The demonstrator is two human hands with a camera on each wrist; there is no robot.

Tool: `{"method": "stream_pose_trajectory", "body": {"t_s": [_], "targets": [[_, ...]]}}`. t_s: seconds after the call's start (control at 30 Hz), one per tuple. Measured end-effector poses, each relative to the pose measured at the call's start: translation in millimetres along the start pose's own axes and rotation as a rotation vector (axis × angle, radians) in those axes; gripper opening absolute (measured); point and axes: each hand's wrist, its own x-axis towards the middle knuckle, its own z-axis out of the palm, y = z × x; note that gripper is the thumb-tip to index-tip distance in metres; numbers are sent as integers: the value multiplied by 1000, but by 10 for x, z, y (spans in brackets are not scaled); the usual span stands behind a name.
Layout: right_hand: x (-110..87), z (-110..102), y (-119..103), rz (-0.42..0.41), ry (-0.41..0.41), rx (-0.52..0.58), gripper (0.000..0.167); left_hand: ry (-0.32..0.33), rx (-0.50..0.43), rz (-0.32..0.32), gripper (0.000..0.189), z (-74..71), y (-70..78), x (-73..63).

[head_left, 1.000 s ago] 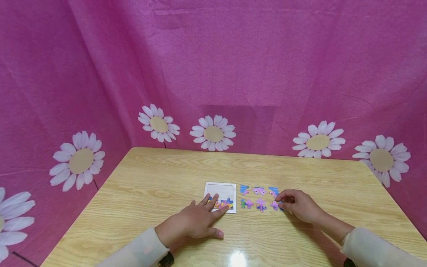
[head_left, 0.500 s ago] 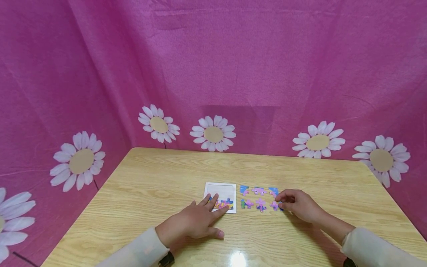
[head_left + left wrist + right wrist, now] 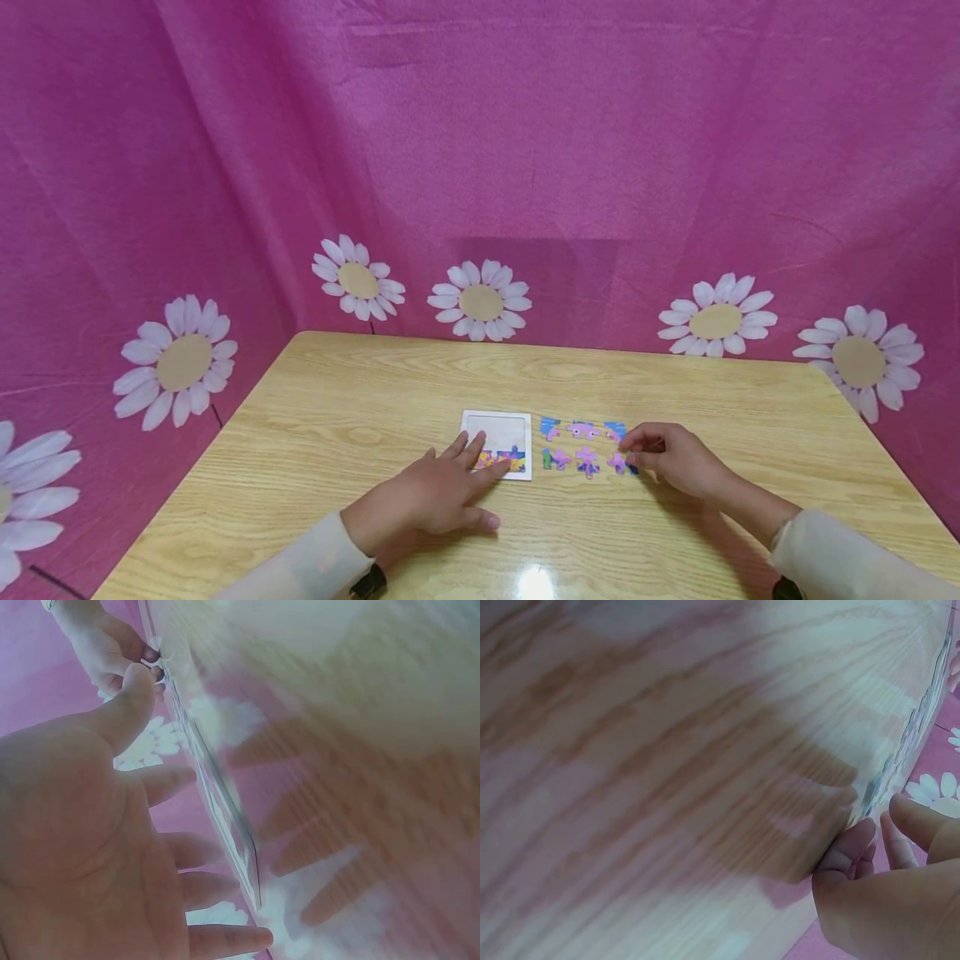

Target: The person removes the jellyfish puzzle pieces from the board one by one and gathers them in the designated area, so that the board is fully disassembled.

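Observation:
A small white puzzle frame (image 3: 528,446) lies on the table, its lower part filled with yellow, pink and blue puzzle pieces (image 3: 515,460). My left hand (image 3: 438,493) is spread with straight fingers over the lower left of this frame, hiding part of it. To the right, two rows of loose pink and blue puzzle pieces (image 3: 587,460) lie flat. My right hand (image 3: 678,461) is at the right end of these rows, fingers loosely bent, thumb and fingertips right at the lower right puzzle piece (image 3: 618,463). The right wrist view shows the bent fingers (image 3: 855,851) low at the tabletop.
The wood-grain table (image 3: 360,400) has a glossy top with a bright reflection in front. A pink curtain (image 3: 525,125) with large white daisies (image 3: 480,301) surrounds its back and sides. Both forearms come in from the front, in light sleeves (image 3: 300,554).
My left hand has drawn slightly back and to the left, showing more of the pieces in the puzzle frame. The right hand and the loose pieces have hardly moved.

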Motion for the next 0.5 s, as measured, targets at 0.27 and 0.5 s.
{"method": "stream_pose_trajectory", "body": {"t_s": [0.27,0.5], "targets": [[40,28,-27,-34,12,-12,13,-4,-59,-31,75,21,-109,-108],[91,96,-117,-23,29,-28,14,6,-83,-26,72,27,-170,-210]]}}
